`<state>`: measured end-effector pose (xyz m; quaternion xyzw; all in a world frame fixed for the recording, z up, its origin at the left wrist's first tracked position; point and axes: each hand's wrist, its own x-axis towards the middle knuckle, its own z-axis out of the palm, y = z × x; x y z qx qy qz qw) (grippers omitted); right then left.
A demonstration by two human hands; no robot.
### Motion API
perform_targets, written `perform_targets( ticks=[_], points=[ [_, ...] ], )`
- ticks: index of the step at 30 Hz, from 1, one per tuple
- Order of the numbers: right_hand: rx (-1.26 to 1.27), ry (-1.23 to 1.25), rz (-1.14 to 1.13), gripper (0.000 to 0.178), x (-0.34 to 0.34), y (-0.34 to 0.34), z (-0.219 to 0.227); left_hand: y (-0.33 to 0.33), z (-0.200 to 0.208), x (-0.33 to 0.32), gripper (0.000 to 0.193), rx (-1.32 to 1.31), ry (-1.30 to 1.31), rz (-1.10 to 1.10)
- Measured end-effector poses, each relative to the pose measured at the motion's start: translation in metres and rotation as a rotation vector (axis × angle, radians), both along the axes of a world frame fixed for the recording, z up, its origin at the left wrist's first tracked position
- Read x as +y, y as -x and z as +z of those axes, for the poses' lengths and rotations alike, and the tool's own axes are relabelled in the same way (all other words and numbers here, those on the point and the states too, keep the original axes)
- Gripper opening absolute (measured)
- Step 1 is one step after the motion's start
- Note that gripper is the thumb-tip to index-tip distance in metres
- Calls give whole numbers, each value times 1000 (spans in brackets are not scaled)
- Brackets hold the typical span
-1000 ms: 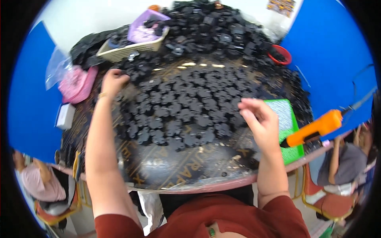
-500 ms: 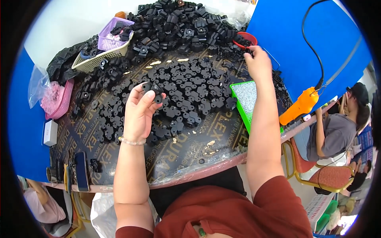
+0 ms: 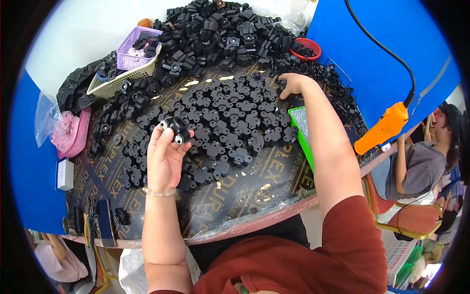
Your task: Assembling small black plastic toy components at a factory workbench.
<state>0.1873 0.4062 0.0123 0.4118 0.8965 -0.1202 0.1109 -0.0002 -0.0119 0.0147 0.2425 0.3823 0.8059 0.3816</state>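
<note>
My left hand [image 3: 165, 159] holds up a black plastic part [image 3: 175, 128], pinched between thumb and fingers. This part has a round hollow and pale ends facing me. Below it spreads a broad layer of flat black plates [image 3: 230, 105]. At the right edge of that layer is my right hand [image 3: 297, 85], thumb and fingers curved around what looks like a small black piece [image 3: 282, 84], whose shape is hard to make out. Under my right forearm lies a green tray [image 3: 304, 142] with a grey speckled surface, partly covered.
A tall heap of black parts [image 3: 220, 32] fills the back. Purple [image 3: 129, 61] and cream [image 3: 112, 87] baskets stand left, a red bowl [image 3: 306, 41] back right. An orange tool [image 3: 384, 127] hangs by its cord at right. A phone [image 3: 105, 223] rests near the front-left edge.
My right hand has come left and nearer, away from beside the red bowl. My left hand has shifted slightly left and down, and its part has turned so the pale ends show.
</note>
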Motion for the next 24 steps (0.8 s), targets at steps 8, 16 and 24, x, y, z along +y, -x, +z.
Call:
perform_targets(
  ticks=[8, 16, 24],
  points=[
    [289, -298, 94, 58, 11, 6, -13, -6, -1, -1, 29, 20, 38, 21],
    [669, -201, 361, 46, 31, 57, -47, -7, -3, 3, 36, 44, 54, 54],
    [308, -304, 10, 26, 40, 34, -10, -7, 0, 3, 36, 18, 34, 82]
  ],
)
